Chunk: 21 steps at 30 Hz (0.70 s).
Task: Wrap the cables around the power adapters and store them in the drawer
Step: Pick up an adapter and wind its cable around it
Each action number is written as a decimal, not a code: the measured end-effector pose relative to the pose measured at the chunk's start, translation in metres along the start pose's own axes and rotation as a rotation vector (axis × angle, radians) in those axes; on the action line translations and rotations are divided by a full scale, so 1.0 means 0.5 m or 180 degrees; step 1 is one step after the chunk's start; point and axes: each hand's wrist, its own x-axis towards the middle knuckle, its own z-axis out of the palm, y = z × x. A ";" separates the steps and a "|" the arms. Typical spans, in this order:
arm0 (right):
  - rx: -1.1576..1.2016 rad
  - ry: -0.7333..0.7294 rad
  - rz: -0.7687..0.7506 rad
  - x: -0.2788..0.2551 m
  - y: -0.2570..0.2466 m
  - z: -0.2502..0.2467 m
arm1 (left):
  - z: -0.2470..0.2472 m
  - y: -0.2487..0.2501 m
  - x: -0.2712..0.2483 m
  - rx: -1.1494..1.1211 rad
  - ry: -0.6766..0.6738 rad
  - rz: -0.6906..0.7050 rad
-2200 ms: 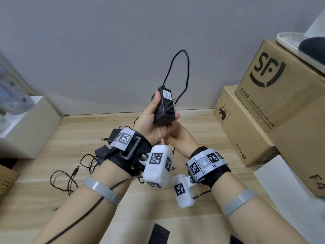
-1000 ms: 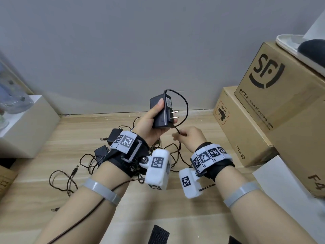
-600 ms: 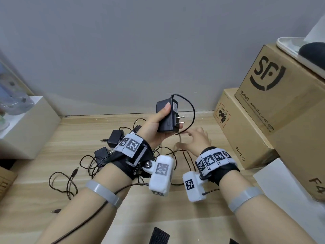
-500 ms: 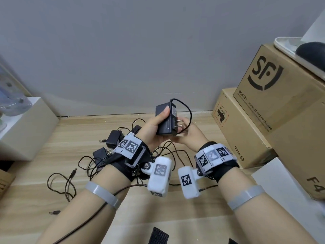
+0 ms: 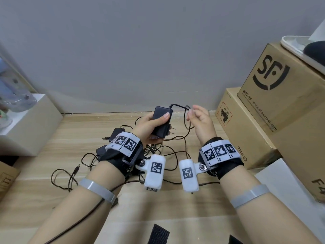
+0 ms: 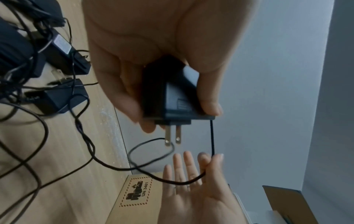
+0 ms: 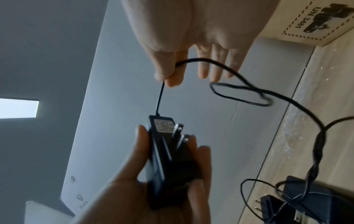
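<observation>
Left hand [image 5: 149,127] grips the black adapter [image 5: 161,123] (prongs bare) — right hand [image 5: 202,120] pinches its cable [image 5: 179,106].

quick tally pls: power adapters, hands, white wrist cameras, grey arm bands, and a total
power adapters: 3, one held, two more on the floor
hands: 2, left hand gripping the adapter, right hand pinching its cable
white wrist cameras: 2
grey arm bands: 2
total: 9
</observation>
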 end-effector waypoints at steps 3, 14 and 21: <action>0.0635 0.0051 0.0036 0.004 -0.002 -0.001 | 0.005 -0.002 0.003 -0.0168 0.0012 -0.0021; -0.0474 -0.1335 0.0586 -0.028 0.007 0.026 | 0.023 0.010 0.016 -0.0486 0.0162 0.0425; -0.1418 -0.1572 0.0253 -0.028 -0.005 0.020 | 0.004 0.009 0.023 0.0170 0.0300 0.0689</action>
